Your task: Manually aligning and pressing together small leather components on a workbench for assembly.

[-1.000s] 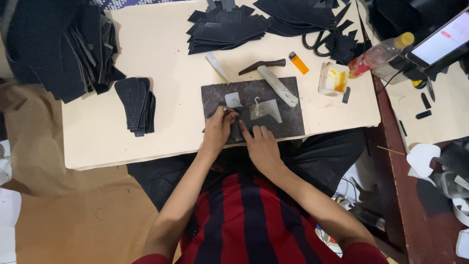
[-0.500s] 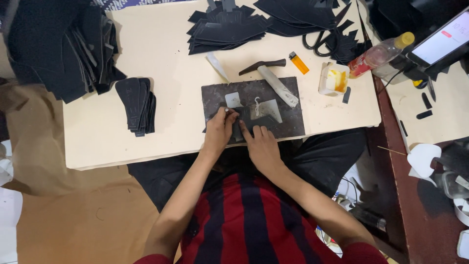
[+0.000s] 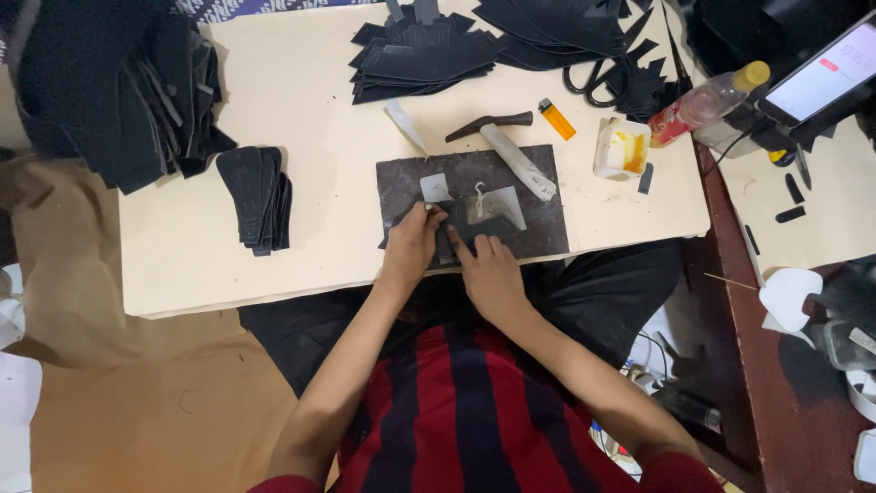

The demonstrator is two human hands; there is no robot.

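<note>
On the dark rectangular work slab [image 3: 538, 233], the left hand [image 3: 411, 245] pinches and the right hand [image 3: 488, 269] presses flat a thin black cut leather piece [image 3: 456, 233], seemingly light and floppy, best held by its edge, a wooden-handled hammer [image 3: 511, 151] at one o'clock.

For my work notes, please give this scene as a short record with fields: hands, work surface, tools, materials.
left hand: pinches the dark cut piece at its left edge
right hand: flat, presses that piece down
work surface: dark slab on a cream table
tools: hammer lying partly on the slab, orange lighter, scissors
materials: pale templates on the slab, stacks of black cut pieces
other: small glue tub
</note>
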